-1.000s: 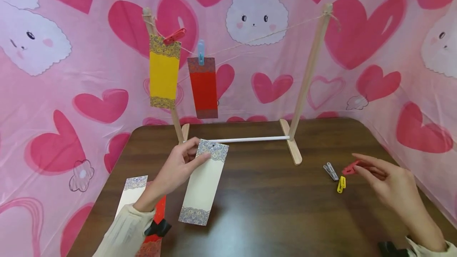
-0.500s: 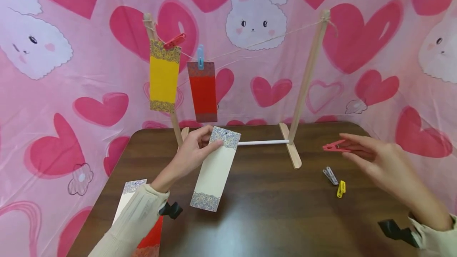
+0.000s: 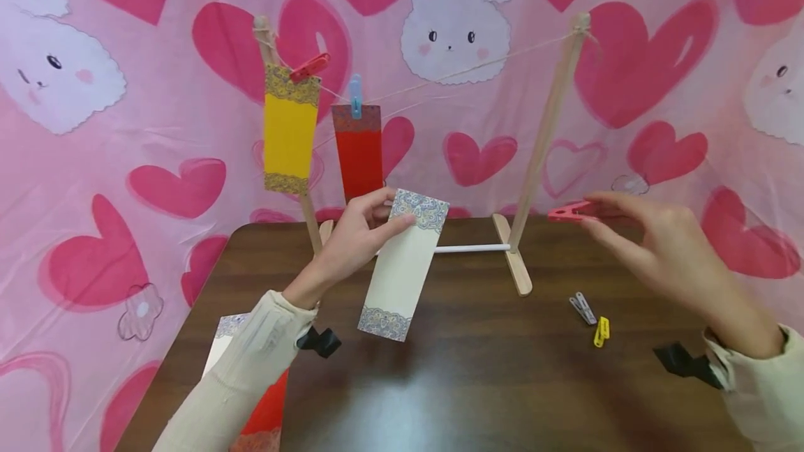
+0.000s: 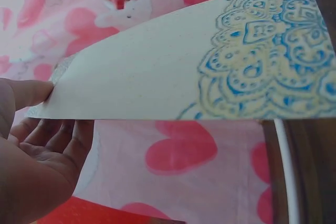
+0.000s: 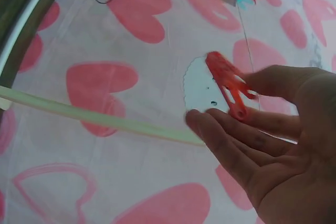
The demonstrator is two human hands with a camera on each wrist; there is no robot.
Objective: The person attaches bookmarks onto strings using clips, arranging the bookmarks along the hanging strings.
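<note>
Over the last second, left hand [image 3: 356, 239], pinching a white card [image 3: 398, 274] by its far patterned end, had shifted right and farther out. Right hand [image 3: 668, 250], red clip [image 3: 568, 211] between thumb and fingers, had raised it from beside the grey clip [image 3: 583, 307] and yellow clip [image 3: 601, 332]; those two stayed put at right on the table [image 3: 477, 368]. My reading: held card and clip both looked closer to the string [image 3: 534, 49], neither yet on it. String's left stretch already carried a yellow card [image 3: 289, 134], pegged by a second red clip [image 3: 310, 67], and a red card [image 3: 359, 155], by a light-blue clip [image 3: 356, 98].

Table brown, wood-grained; wooden stand [image 3: 553, 121] toward its far side, white rod [image 3: 474, 248] low across. Near left: spare white card [image 3: 220, 349] and spare red card [image 3: 266, 403], partly behind the sleeve [image 3: 245, 365]. Pink cloth [image 3: 151, 75] behind, hearts and rabbits.
</note>
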